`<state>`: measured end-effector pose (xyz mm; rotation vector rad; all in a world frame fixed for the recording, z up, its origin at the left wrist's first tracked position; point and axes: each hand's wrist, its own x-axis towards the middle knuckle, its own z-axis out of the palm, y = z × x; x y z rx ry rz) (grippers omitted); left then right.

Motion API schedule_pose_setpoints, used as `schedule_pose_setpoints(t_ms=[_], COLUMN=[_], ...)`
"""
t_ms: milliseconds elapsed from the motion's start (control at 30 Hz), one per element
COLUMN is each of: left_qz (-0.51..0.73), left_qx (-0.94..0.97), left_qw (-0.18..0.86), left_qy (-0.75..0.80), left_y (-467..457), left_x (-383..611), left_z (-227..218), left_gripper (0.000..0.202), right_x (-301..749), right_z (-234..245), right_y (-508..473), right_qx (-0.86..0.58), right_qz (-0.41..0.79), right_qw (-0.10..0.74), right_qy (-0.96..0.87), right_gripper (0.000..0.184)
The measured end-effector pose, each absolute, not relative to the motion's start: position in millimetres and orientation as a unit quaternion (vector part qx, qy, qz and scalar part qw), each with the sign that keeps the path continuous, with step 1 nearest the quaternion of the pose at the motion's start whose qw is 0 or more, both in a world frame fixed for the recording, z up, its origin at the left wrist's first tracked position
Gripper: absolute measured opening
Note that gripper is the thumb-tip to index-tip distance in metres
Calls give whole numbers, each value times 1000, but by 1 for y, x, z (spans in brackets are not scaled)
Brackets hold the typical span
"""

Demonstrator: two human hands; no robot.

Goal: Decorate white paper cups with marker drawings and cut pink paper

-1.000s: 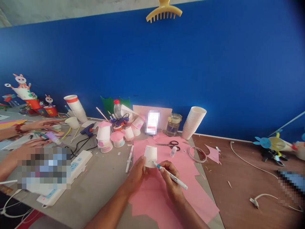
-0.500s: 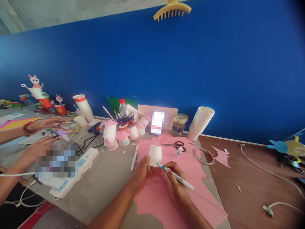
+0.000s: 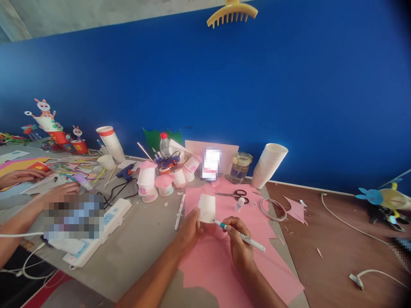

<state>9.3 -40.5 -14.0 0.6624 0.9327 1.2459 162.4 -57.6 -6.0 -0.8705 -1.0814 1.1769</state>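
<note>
My left hand (image 3: 188, 233) grips a small white paper cup (image 3: 206, 208), held upside down over a sheet of pink paper (image 3: 224, 261). My right hand (image 3: 237, 244) pinches a white marker with a teal tip (image 3: 240, 236); the tip touches the cup's lower edge. Another white marker (image 3: 179, 206) lies on the grey table just left of the pink sheet.
Scissors (image 3: 234, 194), a small glue bottle (image 3: 239, 204), a tape ring (image 3: 272, 209), a jar (image 3: 240, 167) and a stack of white cups (image 3: 268, 164) sit behind. Pink-topped cups (image 3: 154, 182) and a glue gun (image 3: 126, 172) lie left. Another person's hands (image 3: 61, 190) work at far left by a power strip (image 3: 96, 233).
The view shifted slightly. My hands, cup and marker stay nearly as they were. The other person's far hand has drawn back to the left.
</note>
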Motion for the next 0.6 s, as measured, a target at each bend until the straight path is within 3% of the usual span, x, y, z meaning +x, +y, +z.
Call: schedule_pose_setpoints(t_ms=[233, 400, 600], left_qz=[544, 551, 544], left_qx=[321, 339, 352], left_qw=[649, 640, 638], left_qy=[424, 415, 416], left_y=[-46, -46, -43], left_x=[12, 12, 9], left_z=[3, 2, -8], left_gripper=[54, 55, 55], right_x=[159, 159, 162], right_z=[0, 3, -1], right_y=[-61, -63, -62], right_qx=[-381, -353, -344], right_qz=[535, 522, 516], right_qw=[603, 610, 617], right_qy=[-453, -480, -484], right_gripper=[29, 16, 21])
